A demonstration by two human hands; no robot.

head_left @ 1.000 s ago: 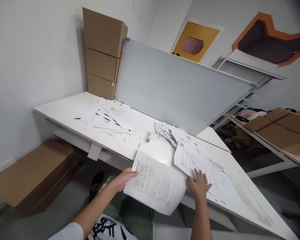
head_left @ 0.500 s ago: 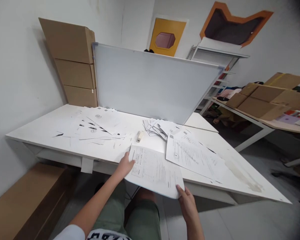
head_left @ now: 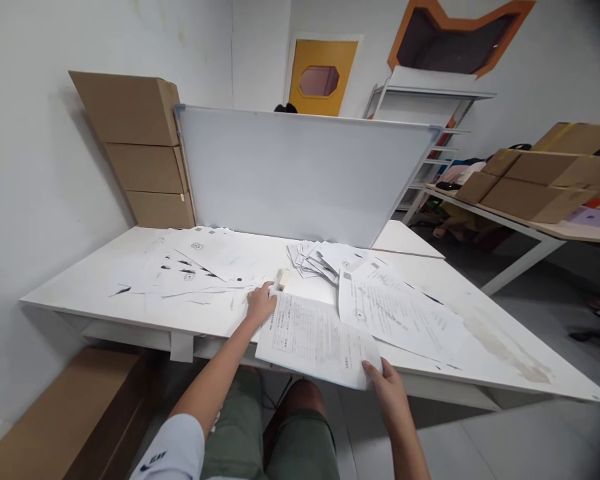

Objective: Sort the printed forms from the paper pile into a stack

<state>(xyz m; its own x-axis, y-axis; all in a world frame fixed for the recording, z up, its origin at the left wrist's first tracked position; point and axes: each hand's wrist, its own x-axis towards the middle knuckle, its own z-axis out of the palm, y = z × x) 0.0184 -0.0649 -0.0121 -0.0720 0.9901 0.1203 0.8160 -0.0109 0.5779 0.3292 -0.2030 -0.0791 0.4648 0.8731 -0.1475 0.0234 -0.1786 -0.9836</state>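
My right hand [head_left: 387, 383] grips the lower right corner of a stack of printed sheets [head_left: 315, 337], thumb on top. The sheets tilt over the table's front edge. At their upper left corner, my left hand [head_left: 261, 304] reaches over the tabletop with fingers stretched out. Its fingertips are close to a small cream-coloured object [head_left: 283, 279], perhaps a stapler; whether they touch it I cannot tell. More printed sheets [head_left: 395, 310] lie to the right, partly beneath the held ones. Behind them is a fanned pile of papers [head_left: 313, 260].
Loose papers [head_left: 195, 263] spread over the left of the white table [head_left: 115, 320]. A whiteboard [head_left: 300, 177] stands along the back beside stacked cardboard boxes [head_left: 143, 167]. A large carton [head_left: 75, 407] sits on the floor at left. More boxes [head_left: 535, 177] rest on another table at right.
My left hand has left its grip on the sheets' left edge and moved forward toward the small cream object. My right hand still holds the sheets. The view has shifted slightly.
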